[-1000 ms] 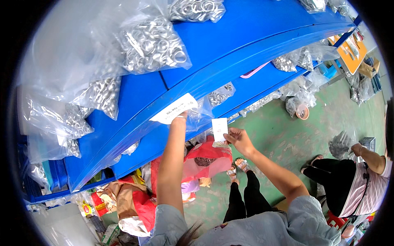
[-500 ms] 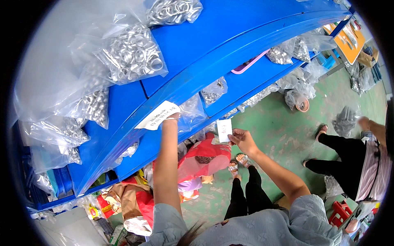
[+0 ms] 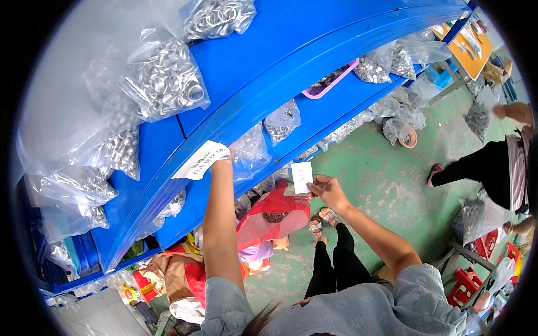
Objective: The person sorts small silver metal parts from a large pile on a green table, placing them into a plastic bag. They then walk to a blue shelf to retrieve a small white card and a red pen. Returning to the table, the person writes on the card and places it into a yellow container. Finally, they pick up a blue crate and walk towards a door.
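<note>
My right hand (image 3: 329, 192) pinches a small white paper card (image 3: 301, 178) with handwriting on it, between thumb and fingers. The card is held up in front of the lower shelf and the floor. My left hand (image 3: 222, 156) reaches up to the front edge of the blue shelf (image 3: 246, 92), beside a white paper label (image 3: 202, 159) with dark writing. The label covers its fingers, so what they hold is hidden. Behind that hand, a clear plastic bag (image 3: 250, 150) lies on the lower shelf.
Clear bags of silvery metal rings (image 3: 170, 81) crowd the upper shelf. A pink tray (image 3: 332, 81) and a small bag of parts (image 3: 282, 121) sit lower. A red bag (image 3: 273, 215) stands below on the green floor (image 3: 386, 185). At right, another person (image 3: 487, 168) stands near red plastic baskets (image 3: 464, 285).
The view has shifted slightly, so the shelf and bags appear further left. Both my hands keep nearly the same pose. The other person at right has moved, and a bag now hangs near their lower hand.
</note>
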Available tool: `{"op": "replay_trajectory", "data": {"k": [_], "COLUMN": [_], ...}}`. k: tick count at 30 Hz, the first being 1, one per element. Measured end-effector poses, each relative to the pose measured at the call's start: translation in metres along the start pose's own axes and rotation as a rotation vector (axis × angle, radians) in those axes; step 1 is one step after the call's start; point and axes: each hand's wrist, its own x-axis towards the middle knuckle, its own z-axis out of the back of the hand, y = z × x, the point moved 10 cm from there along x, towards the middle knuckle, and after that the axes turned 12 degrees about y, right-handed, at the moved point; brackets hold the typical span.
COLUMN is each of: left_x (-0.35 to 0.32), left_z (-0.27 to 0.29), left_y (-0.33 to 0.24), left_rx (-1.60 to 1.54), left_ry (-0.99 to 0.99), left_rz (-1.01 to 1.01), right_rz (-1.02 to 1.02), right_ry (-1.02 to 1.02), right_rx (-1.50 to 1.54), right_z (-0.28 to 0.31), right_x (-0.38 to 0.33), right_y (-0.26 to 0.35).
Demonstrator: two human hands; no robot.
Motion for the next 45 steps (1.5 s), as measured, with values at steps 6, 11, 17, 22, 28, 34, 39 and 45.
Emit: {"op": "replay_trajectory", "data": {"k": [6, 11, 17, 22, 28, 34, 39, 45], "left_x": [-0.011, -0.016, -0.018, -0.020, 0.011, -0.012, -0.141, -0.274], "left_z": [0.010, -0.003, 0.025, 0.034, 0.013, 0.007, -0.041, -0.103], "left_y": [0.015, 0.015, -0.002, 0.010, -0.007, -0.014, 0.049, 0.120], "left_rx": [-0.039, -0.041, 0.109, 0.078, 0.127, 0.100, 0.538, 0.692], "left_ry": [-0.221, -0.218, -0.202, -0.315, -0.258, 0.216, -0.088, 0.110], "left_rz": [-0.019, -0.023, -0.045, 0.007, 0.008, -0.088, -0.166, 0.338], "right_rz": [-0.018, -0.045, -0.078, -0.073, -0.068, -0.097, -0.086, -0.120], "right_ry": [-0.031, -0.060, -0.047, -0.079, -0.067, -0.033, -0.062, 0.118], "right_rx": [-0.024, -0.040, -0.019, -0.044, -0.035, -0.023, -0.017, -0.106], "right_z": [0.009, 0.013, 0.010, 0.019, 0.021, 0.005, 0.009, -0.039], "right_x": [-0.004, -0.009, -0.018, -0.025, -0.030, -0.030, -0.037, -0.056], "right_y": [0.002, 0.002, -0.006, -0.013, -0.020, -0.013, 0.002, 0.028]}}
